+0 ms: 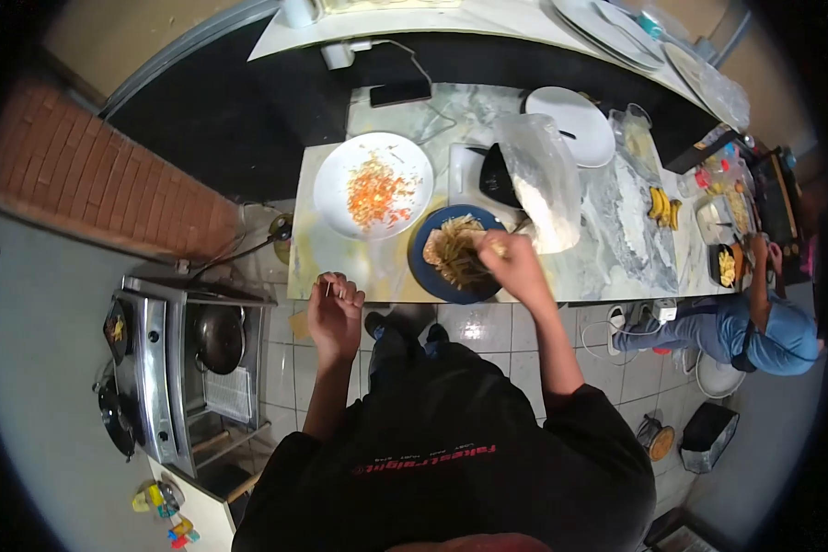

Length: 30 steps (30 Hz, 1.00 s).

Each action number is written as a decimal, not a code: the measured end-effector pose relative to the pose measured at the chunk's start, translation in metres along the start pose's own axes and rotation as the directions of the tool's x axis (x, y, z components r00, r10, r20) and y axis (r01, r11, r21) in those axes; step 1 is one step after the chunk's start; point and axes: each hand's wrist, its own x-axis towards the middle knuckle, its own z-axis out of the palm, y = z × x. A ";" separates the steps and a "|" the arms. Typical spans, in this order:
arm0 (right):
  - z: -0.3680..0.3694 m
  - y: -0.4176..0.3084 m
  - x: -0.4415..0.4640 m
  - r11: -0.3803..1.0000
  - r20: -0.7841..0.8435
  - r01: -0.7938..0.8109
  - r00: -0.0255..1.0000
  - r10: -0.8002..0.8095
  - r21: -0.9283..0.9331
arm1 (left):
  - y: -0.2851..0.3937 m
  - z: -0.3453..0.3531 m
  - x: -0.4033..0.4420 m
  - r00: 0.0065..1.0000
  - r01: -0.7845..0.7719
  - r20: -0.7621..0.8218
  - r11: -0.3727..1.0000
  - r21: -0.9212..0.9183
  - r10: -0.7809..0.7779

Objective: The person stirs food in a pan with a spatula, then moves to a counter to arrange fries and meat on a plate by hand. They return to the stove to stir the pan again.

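Observation:
A dark blue plate (417, 267) sits near the counter's front edge, holding a flat pale piece of food (435, 250) topped with shredded vegetables (465, 253). My right hand (517, 269) reaches over the plate's right side, fingers pinched together against the food; what they grip is hidden. Left of the plate, my left hand (336, 311) is raised just in front of the counter edge, palm up with curled fingers. A thin pale stick, like a toothpick, seems to show between its fingertips. Behind it stands a large white bowl (331, 198) of shredded orange and pale vegetables (377, 195).
An open plastic bag of white powder (550, 216) leans beside a black bowl (499, 177). White plates (584, 129), a phone (400, 94) and bananas (662, 207) lie farther off. A stove (147, 368) stands left; a co-worker (764, 327) works at right.

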 end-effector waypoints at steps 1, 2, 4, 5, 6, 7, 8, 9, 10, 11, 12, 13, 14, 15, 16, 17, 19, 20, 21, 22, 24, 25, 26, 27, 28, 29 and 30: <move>-0.005 -0.018 0.002 1.000 0.015 0.010 1.000 -0.010 0.003 | 0.004 0.000 -0.003 1.000 -0.009 0.011 1.000 -0.010 0.009; -0.010 -0.034 0.008 0.997 -0.016 -0.070 0.997 0.069 -0.045 | 0.007 0.001 -0.005 0.999 -0.033 0.005 0.999 -0.017 0.033; 0.002 -0.016 0.016 0.987 -0.013 -0.126 0.992 0.125 -0.096 | 0.017 0.003 -0.017 0.994 -0.108 -0.029 0.994 0.023 0.109; 0.021 0.040 0.020 0.930 0.046 -0.050 0.996 0.072 -0.365 | 0.023 0.002 -0.023 0.988 -0.137 -0.061 0.990 0.029 0.139; 0.030 0.071 0.025 0.802 0.111 0.044 0.993 0.027 -0.595 | 0.027 -0.004 -0.031 0.983 -0.169 -0.074 0.985 0.034 0.171; 0.028 0.071 0.017 0.828 0.089 0.099 0.994 -0.059 -0.552 | 0.033 -0.012 -0.039 0.981 -0.177 -0.073 0.984 0.019 0.178; 0.026 0.064 0.016 0.845 0.067 0.173 0.985 -0.162 -0.505 | 0.037 -0.018 -0.040 0.977 -0.204 -0.065 0.979 0.001 0.203; 0.019 0.031 0.018 0.913 0.003 0.085 0.996 -0.091 -0.399 | 0.042 -0.018 -0.047 0.967 -0.223 -0.122 0.975 0.019 0.224; 0.008 -0.010 0.011 0.959 -0.044 -0.033 0.999 0.022 -0.281 | 0.048 -0.021 -0.056 0.955 -0.247 -0.157 0.968 0.040 0.251; 0.002 -0.044 0.011 0.953 -0.085 -0.142 0.989 0.124 -0.266 | 0.054 -0.025 -0.062 0.950 -0.252 -0.179 0.967 0.045 0.256; 0.004 -0.064 0.013 0.934 -0.126 -0.244 0.968 0.218 -0.259 | 0.059 -0.029 -0.069 0.944 -0.262 -0.197 0.964 0.042 0.265; 0.014 -0.045 0.020 0.909 -0.082 -0.130 0.991 0.106 -0.396 | 0.064 -0.036 -0.077 0.929 -0.279 -0.241 0.959 0.047 0.282; 0.025 -0.006 0.028 0.856 -0.030 -0.010 1.000 -0.007 -0.517 | 0.070 -0.040 -0.085 0.916 -0.303 -0.260 0.952 0.049 0.305; 0.038 0.042 0.028 0.746 0.011 0.031 0.999 -0.031 -0.666 | 0.077 -0.043 -0.093 0.912 -0.317 -0.258 0.947 0.045 0.318; 0.036 0.042 0.018 0.745 0.038 0.059 0.998 -0.045 -0.664 | 0.084 -0.047 -0.102 0.908 -0.334 -0.256 0.942 0.040 0.333; 0.034 0.038 0.016 0.778 0.073 0.111 0.994 -0.084 -0.619 | 0.089 -0.049 -0.105 0.889 -0.380 -0.261 0.924 0.039 0.376; 0.039 -0.003 0.019 0.833 0.032 0.023 0.999 -0.006 -0.553 | 0.108 -0.054 -0.132 0.859 -0.400 -0.319 0.914 0.073 0.401; 0.041 -0.030 0.020 0.839 -0.051 -0.119 0.993 0.108 -0.531 | 0.116 -0.059 -0.144 0.842 -0.409 -0.350 0.909 0.082 0.410; 0.049 -0.030 0.027 0.829 -0.068 -0.083 0.996 0.055 -0.554 | 0.124 -0.068 -0.155 0.840 -0.417 -0.351 0.906 0.069 0.413; 0.046 -0.020 0.040 0.814 -0.090 -0.044 0.996 -0.009 -0.579 | 0.130 -0.081 -0.168 0.839 -0.430 -0.346 0.901 0.049 0.419; 0.040 0.114 0.061 0.588 0.030 0.093 0.993 -0.116 -0.804 | 0.149 -0.099 -0.201 0.832 -0.460 -0.329 0.887 0.042 0.447; 0.039 0.136 0.057 0.510 0.116 0.232 0.962 -0.249 -0.828 | 0.160 -0.107 -0.222 0.814 -0.464 -0.362 0.883 0.063 0.454; 0.047 0.104 0.058 0.435 0.127 0.165 0.985 -0.116 -0.885 | 0.170 -0.117 -0.234 0.784 -0.494 -0.393 0.866 0.076 0.481; 0.066 0.035 0.051 0.528 0.122 0.206 0.974 -0.189 -0.824 | 0.183 -0.130 -0.257 0.770 -0.522 -0.375 0.848 0.097 0.517; 0.082 -0.037 0.020 0.618 0.112 0.228 0.969 -0.221 -0.752 | 0.191 -0.136 -0.288 0.745 -0.534 -0.410 0.839 0.107 0.526; 0.104 -0.087 0.001 0.703 0.089 0.208 0.975 -0.202 -0.680 | 0.202 -0.146 -0.310 0.715 -0.550 -0.443 0.826 0.122 0.541; 0.133 -0.136 -0.010 0.779 0.065 0.183 0.981 -0.180 -0.599 | 0.217 -0.155 -0.329 0.686 -0.566 -0.470 0.813 0.135 0.555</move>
